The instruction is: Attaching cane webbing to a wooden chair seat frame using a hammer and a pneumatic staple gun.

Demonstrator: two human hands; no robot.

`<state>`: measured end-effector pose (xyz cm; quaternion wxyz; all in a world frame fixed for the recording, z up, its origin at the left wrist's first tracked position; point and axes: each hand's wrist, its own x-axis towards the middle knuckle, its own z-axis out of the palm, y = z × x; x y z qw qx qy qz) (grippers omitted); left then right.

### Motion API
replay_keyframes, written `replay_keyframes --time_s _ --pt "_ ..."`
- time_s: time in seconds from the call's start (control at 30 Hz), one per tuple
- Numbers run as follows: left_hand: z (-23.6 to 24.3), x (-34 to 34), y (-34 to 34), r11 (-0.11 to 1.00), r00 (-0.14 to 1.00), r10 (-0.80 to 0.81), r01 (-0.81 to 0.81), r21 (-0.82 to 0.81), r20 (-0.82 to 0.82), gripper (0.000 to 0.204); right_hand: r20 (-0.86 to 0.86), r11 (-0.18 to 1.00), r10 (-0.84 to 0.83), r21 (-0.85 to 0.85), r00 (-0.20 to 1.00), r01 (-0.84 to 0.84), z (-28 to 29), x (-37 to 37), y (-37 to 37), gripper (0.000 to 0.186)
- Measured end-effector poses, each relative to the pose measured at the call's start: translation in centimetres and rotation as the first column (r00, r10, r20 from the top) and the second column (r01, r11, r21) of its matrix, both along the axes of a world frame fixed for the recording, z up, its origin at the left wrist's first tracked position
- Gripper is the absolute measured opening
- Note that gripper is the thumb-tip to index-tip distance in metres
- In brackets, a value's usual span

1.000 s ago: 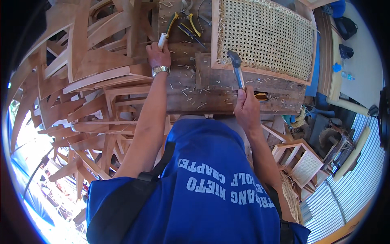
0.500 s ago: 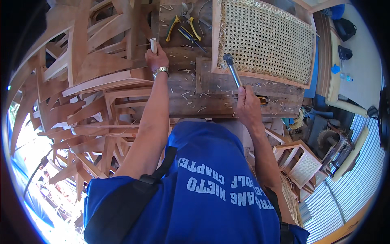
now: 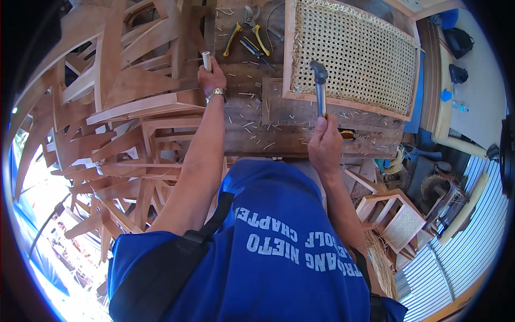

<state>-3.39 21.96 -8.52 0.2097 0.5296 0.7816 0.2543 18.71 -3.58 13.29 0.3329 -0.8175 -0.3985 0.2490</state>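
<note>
My right hand [image 3: 325, 144] is wrapped round the shaft of a hammer [image 3: 321, 91], thumb laid along it. The dark hammer head is up, in front of the woven cane panel [image 3: 348, 59] in its wooden frame. At the left side of the workbench [image 3: 244, 140], my left hand [image 3: 211, 79] is closed round a short pale cylinder [image 3: 207, 60] whose end sticks up from the fist. The frames do not show what kind of piece it is. To the right of that hand lie pruning shears [image 3: 248, 27] with yellow handles and a slim blue-and-yellow tool [image 3: 252, 48].
Wooden chair frames [image 3: 131, 96] are stacked thickly on the left, close to my left arm. Small cane offcuts [image 3: 249, 126] litter the bench. A yellow-and-black tool [image 3: 347, 134] lies beside my right wrist. A small wooden frame with cane [image 3: 402, 225] stands low at the right.
The hammer has swung more upright, its head moving slightly right and up over the cane panel. My left hand keeps its grip on the pale cylinder; the whole view has shifted slightly.
</note>
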Motion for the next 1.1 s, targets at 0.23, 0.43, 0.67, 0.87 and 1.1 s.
replay_keyframes --time_s 0.23,0.43,0.67,0.87,1.1 --pt "0.3 0.1 0.2 0.998 0.999 0.027 -0.025 -0.049 0.040 0.059 -0.002 0.974 -0.005 -0.227 1.000 0.005 0.1 0.7 1.6 0.030" --pt "0.3 0.1 0.2 1.000 0.998 0.025 -0.024 -0.012 0.059 0.060 0.130 0.969 0.232 -0.119 0.964 -0.217 0.1 0.7 1.6 0.046" --pt "0.4 0.2 0.2 1.000 0.996 0.030 -0.029 -0.007 0.084 0.059 0.161 0.990 0.109 0.067 0.981 -0.121 0.0 0.4 1.2 0.045" --pt "0.7 0.5 0.3 0.999 0.994 0.032 -0.031 -0.008 0.106 0.058 0.023 0.980 0.098 -0.174 0.995 -0.093 2.2 1.0 0.8 0.046" --pt "0.4 0.0 0.3 1.000 0.995 0.026 -0.025 -0.019 0.095 0.059 0.052 0.997 0.069 -0.047 0.996 -0.067 0.1 -1.1 -0.5 0.041"
